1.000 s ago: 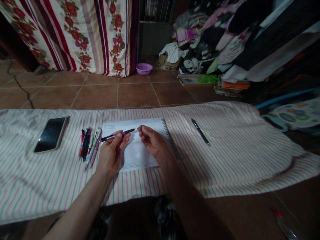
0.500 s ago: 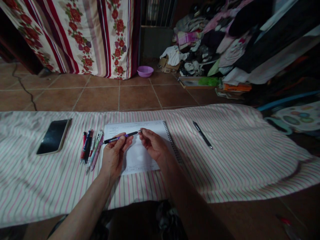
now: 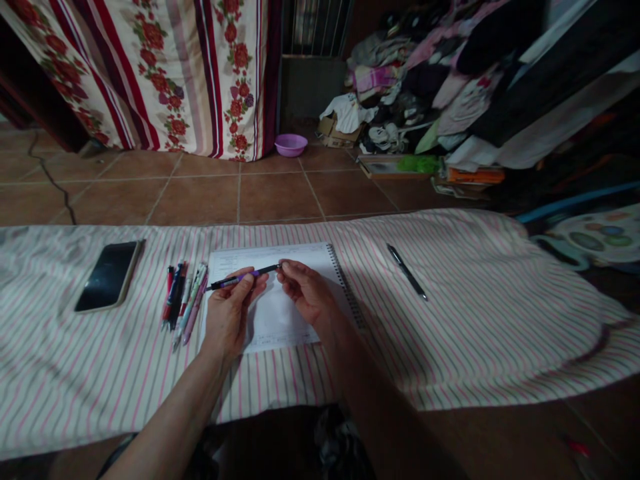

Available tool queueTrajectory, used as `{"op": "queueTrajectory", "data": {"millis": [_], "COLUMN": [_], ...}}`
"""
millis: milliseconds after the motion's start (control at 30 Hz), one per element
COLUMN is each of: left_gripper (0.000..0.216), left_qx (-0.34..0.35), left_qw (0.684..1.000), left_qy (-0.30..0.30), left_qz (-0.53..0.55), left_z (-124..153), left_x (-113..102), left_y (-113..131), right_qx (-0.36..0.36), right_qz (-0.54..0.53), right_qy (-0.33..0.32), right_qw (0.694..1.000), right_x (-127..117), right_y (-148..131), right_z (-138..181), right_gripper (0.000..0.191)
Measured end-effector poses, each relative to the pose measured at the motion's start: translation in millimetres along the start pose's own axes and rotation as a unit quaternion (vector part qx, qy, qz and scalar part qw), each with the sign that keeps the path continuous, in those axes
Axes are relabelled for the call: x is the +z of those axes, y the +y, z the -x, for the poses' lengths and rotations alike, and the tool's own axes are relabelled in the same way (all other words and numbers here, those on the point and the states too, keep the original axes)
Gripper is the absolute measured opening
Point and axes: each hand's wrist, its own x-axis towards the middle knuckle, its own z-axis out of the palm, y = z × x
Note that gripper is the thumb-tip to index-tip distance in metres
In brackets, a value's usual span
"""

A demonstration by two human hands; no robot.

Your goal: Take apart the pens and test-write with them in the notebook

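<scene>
My left hand (image 3: 229, 312) is closed round the middle of a purple and black pen (image 3: 244, 276), held level over a spiral notebook (image 3: 280, 293). My right hand (image 3: 306, 291) pinches the pen's right tip between thumb and fingers. The notebook lies open on a white page on a pink-striped cloth (image 3: 450, 313). Left of it lies a bundle of several coloured pens (image 3: 183, 297).
A dark phone (image 3: 108, 275) rests on the cloth at the left. A lone black pen (image 3: 407, 271) lies right of the notebook. Beyond the cloth are brown floor tiles, a purple bowl (image 3: 291, 143), a flowered curtain (image 3: 150, 67) and a heap of clothes (image 3: 425, 87).
My right hand has closed the small gap and now meets the pen's tip. Both hands stay over the notebook; the view shifted slightly.
</scene>
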Motion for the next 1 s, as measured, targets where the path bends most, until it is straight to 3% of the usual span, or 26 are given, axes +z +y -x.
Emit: {"op": "queueTrajectory", "data": {"millis": [1000], "left_gripper": [0.025], "left_qx": [0.003], "left_qw": [0.999], "left_qy": [-0.036], "left_qz": [-0.014], "left_z": [-2.0], "left_x": [-2.9], "left_y": [1.9], "right_qx": [-0.075], "right_qz": [0.11], "right_qy": [0.02], "right_qw": [0.991], "right_x": [2.9], "right_y": [8.0], "right_z": [-1.7], "right_gripper": [0.03]}}
